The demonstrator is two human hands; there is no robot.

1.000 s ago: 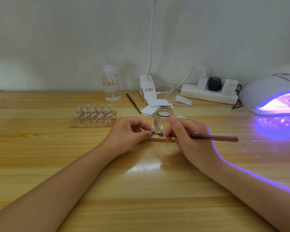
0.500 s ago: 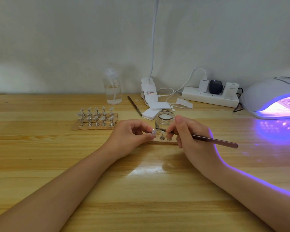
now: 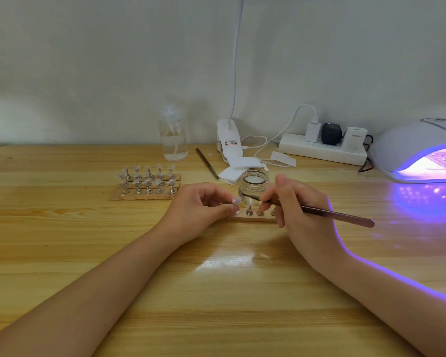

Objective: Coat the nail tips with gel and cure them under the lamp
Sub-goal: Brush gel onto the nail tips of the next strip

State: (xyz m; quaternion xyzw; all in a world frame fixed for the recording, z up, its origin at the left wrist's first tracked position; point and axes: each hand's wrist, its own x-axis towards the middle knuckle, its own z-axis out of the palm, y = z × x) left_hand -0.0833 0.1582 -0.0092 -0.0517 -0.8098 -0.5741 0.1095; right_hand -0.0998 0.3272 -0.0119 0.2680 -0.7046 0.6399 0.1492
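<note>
Head view of a wooden counter (image 3: 216,292) with both forearms reaching in from the near edge. The left hand (image 3: 198,212) pinches a single nail tip (image 3: 236,201) between thumb and forefinger, the tip raised just above the left end of a small wooden holder strip (image 3: 251,218). On this strip stand several metal pegs; how many carry tips cannot be told, as the fingers hide part of the row. The right hand (image 3: 296,210) grips a slender dark brush (image 3: 332,215) in a pen hold, handle pointing out to the right and the bristle end reaching left to meet the held nail tip. Directly behind the two hands stands an open glass jar (image 3: 253,182) (contents not distinguishable). To the left, well apart from the hands, a second holder block (image 3: 146,188) carries two rows of nail tips on pegs. Behind it stands a clear pump bottle (image 3: 173,136). A second brush (image 3: 207,163) lies near white pads (image 3: 236,171) beside the base of a white clip lamp (image 3: 229,140). A power strip (image 3: 322,149) with three plugs lies along the wall. At the far right the curing lamp (image 3: 420,150) is lit, casting violet light on the counter and along the right forearm.
</note>
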